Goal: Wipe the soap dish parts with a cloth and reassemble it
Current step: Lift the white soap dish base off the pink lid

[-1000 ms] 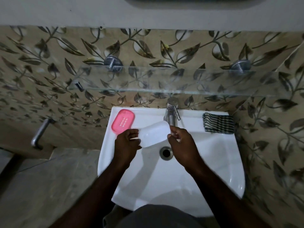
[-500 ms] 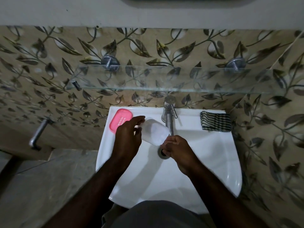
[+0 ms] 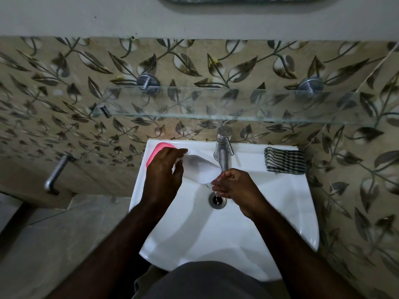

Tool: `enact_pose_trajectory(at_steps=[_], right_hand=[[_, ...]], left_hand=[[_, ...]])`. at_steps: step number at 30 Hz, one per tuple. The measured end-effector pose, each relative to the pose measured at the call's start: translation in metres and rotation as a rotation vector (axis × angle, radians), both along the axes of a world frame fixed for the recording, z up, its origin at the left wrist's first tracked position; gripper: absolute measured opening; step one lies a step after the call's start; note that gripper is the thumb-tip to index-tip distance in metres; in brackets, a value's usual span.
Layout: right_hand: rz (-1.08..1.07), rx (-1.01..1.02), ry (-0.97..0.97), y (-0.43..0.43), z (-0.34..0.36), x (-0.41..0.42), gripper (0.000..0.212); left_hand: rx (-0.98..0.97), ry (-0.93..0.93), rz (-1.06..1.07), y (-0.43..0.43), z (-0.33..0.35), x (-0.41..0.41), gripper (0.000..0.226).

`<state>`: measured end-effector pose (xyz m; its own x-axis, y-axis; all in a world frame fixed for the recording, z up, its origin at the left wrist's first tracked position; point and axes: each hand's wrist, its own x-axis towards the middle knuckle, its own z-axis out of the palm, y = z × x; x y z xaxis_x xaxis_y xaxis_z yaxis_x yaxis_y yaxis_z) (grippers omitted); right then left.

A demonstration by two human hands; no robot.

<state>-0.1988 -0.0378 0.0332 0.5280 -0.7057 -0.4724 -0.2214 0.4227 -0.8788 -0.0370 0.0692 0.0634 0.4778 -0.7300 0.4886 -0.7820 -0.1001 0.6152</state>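
Head view: a white sink (image 3: 269, 212) fills the middle, with the drain (image 3: 217, 200) near its centre. The left hand (image 3: 164, 178), at ten o'clock from the drain, has its fingers curled over the near end of the white dish (image 3: 199, 168) and grips it, tilted over the bowl. The right hand (image 3: 234, 186), at one o'clock and just beside the drain, has fingers loosely bent and touching the dish's lower end, where water runs off toward the drain. The tap (image 3: 223, 152) stands at twelve o'clock. A pink tray (image 3: 154, 153) lies on the sink's rim at ten o'clock, partly behind the left hand. A striped cloth (image 3: 285, 160) lies folded on the rim at two o'clock.
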Motion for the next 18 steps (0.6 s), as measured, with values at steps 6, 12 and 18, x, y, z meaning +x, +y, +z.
enact_pose_trajectory(at_steps=[6,12,18], right_hand=[[0.156,-0.588,0.333,-0.009,0.003,0.006,0.036],[0.152,-0.965,0.506,-0.011,0.009,0.009,0.034],[0.088,-1.074,0.421,-0.010,0.010,0.009,0.033]], left_hand=[[-0.049,-0.131,0.031,0.011,-0.002,-0.005,0.025],[-0.127,-0.051,0.037,0.021,-0.006,-0.001,0.017],[-0.114,0.434,0.059,0.024,-0.007,0.003,0.028]])
